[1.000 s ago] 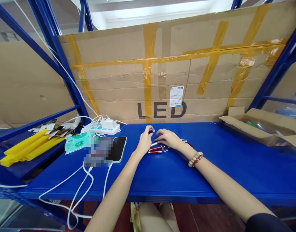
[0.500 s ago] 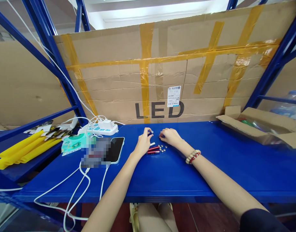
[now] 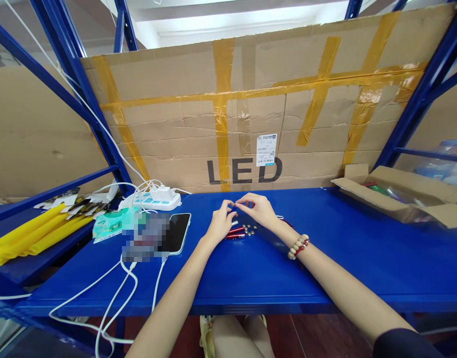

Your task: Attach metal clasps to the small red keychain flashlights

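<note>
Above the blue tabletop (image 3: 258, 268), my left hand (image 3: 220, 221) is closed in a pinch; what sits between the fingertips is too small to make out. My right hand (image 3: 259, 209) reaches across, thumb and forefinger pinched at the left fingertips, its contents hidden too. Red metal tubes (image 3: 235, 236) lie just below and beside my left hand, with a short silver cylinder (image 3: 234, 224) by them. Several small round silver button cells (image 3: 250, 230) are scattered right of the tubes. A dark red piece with a white loop (image 3: 286, 222) is partly covered by my right wrist.
On the left are a phone (image 3: 178, 233), a white power strip (image 3: 167, 201) with cables, a green tissue pack (image 3: 107, 223) and yellow packets (image 3: 38, 233). An open carton (image 3: 381, 199) stands at the right. A cardboard panel (image 3: 176, 139) closes off the back.
My right hand has lifted from the tabletop and moved left to meet the left fingertips. The dark red piece with the white loop has come into view. My left hand stays nearly in place.
</note>
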The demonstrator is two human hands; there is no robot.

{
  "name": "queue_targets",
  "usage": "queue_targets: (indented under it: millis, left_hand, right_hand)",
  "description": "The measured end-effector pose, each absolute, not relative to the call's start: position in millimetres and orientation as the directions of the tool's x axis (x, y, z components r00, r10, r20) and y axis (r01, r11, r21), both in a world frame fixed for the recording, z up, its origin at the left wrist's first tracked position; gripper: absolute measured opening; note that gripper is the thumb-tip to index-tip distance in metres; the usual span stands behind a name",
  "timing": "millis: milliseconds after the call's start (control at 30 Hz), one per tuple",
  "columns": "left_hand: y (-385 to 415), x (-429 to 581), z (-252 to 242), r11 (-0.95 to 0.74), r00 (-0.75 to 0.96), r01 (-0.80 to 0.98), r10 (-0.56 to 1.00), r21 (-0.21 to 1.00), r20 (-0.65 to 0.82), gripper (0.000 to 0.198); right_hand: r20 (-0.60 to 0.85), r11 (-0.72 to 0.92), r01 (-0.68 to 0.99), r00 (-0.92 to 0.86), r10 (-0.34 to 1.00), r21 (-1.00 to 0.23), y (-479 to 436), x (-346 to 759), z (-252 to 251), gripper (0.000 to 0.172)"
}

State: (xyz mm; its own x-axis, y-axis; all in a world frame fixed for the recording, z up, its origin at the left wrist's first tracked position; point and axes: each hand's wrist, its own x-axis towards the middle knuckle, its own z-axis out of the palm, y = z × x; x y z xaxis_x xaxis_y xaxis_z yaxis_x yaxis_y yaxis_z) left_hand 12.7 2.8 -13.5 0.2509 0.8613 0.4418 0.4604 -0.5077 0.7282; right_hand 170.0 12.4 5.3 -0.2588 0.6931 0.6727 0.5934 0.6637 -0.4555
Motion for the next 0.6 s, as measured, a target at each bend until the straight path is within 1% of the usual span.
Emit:
queue_targets:
  millis: [233,467,600]
  left_hand:
    - [3.7,11.6,-13.2,-0.507,0.246,0.491,0.861,0.709,0.445,0.017]
    - [2.8,12.7,-13.0,-0.492,0.243,0.500,0.869,0.713,0.431,0.018]
    - [3.6,13.1,-14.6,-0.496,0.244,0.488,0.867,0.718,0.434,0.018]
  right_hand:
    - [0.699,0.706,0.541,-0.271,0.661,-0.458,15.1,174.2,5.1,0.020]
    - [0.687,0.657,0.654,-0.280,0.671,-0.376,4.5,171.5,11.1,0.020]
    - [0.631,0.658,0.638,-0.329,0.703,-0.401,5.4,170.2,10.1,0.026]
